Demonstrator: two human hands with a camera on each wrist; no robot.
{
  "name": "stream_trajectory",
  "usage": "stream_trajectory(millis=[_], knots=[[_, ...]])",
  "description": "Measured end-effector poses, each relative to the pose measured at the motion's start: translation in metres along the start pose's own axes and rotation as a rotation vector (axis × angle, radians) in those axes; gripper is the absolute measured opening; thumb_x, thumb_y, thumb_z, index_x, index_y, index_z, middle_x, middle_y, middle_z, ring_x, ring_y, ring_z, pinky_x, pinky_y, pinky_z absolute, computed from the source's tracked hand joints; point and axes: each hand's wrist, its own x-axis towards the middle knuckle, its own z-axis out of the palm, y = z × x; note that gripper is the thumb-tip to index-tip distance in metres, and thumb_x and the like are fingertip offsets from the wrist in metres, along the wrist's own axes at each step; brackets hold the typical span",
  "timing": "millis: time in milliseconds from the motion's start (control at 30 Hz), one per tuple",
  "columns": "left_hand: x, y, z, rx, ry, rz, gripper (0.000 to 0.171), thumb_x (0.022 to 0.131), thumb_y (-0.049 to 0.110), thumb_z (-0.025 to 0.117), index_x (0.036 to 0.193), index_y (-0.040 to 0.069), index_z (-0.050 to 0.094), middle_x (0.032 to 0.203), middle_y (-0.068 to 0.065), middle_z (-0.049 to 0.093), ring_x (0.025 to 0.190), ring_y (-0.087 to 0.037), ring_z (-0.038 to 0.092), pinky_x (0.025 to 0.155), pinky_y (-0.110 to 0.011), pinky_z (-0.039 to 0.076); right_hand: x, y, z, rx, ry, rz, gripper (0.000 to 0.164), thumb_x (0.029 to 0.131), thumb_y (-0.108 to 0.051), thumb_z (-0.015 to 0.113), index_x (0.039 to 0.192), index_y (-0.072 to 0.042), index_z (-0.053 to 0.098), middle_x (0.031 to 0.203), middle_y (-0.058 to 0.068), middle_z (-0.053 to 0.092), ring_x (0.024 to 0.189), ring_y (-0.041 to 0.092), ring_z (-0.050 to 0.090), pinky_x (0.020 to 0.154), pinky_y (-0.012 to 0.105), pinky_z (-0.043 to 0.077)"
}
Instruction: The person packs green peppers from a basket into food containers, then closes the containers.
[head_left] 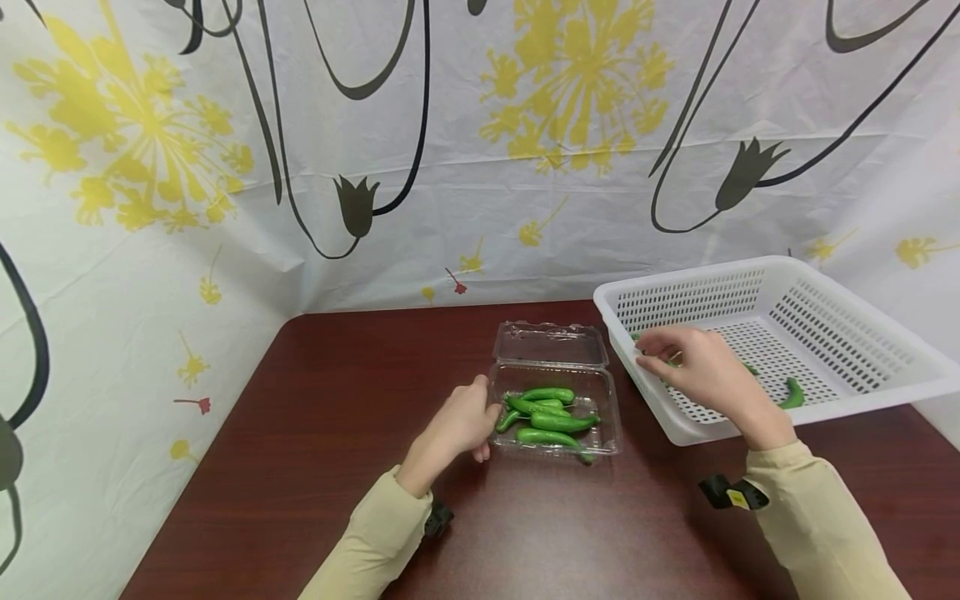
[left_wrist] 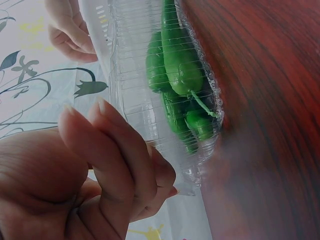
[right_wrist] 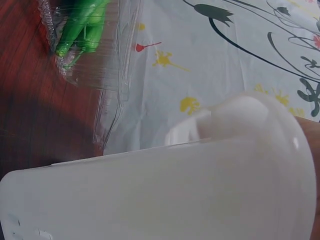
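A clear plastic clamshell box stands on the table with its lid folded back, holding several green chili peppers. Beside its left wall is my left hand, fingers loosely bent and thumb at the rim. The left wrist view shows the bent fingers close against the box wall. My right hand reaches over the left part of a white perforated basket, thumb and index finger curved towards each other. Bits of green show by these fingers; whether they pinch a pepper cannot be made out. The basket wall hides most of this hand in the right wrist view.
A green pepper lies on the basket floor at the right, and another is partly hidden behind my right hand. The open lid lies behind the box. A patterned cloth hangs along the back and left of the dark red table.
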Motion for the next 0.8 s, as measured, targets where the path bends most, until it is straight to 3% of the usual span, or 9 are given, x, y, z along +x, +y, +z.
stream_trajectory(millis=[467,800], knots=[[-0.0002,0.0004,-0.001,-0.009,0.0,0.002,0.019,0.092,0.009,0.048,0.107,-0.002,0.044,0.055,-0.012,0.058,0.033,-0.017,0.056,0.039,-0.028,0.048,-0.0006,0.0065,-0.0026,0.023,-0.006,0.016,0.016,0.083,-0.016,0.068,0.096,-0.007,0.069,0.082,0.002,0.067,0.073,0.017,0.063,0.067,0.039,0.053],[0.0004,-0.0004,-0.0002,-0.002,-0.003,-0.002,0.027,0.093,0.011,0.049,0.114,-0.004,0.043,0.054,-0.011,0.058,0.033,-0.017,0.056,0.04,-0.028,0.048,-0.0029,0.01,-0.0072,0.009,-0.011,0.019,0.016,0.081,-0.014,0.068,0.096,-0.008,0.068,0.081,0.002,0.067,0.072,0.017,0.063,0.065,0.038,0.052]])
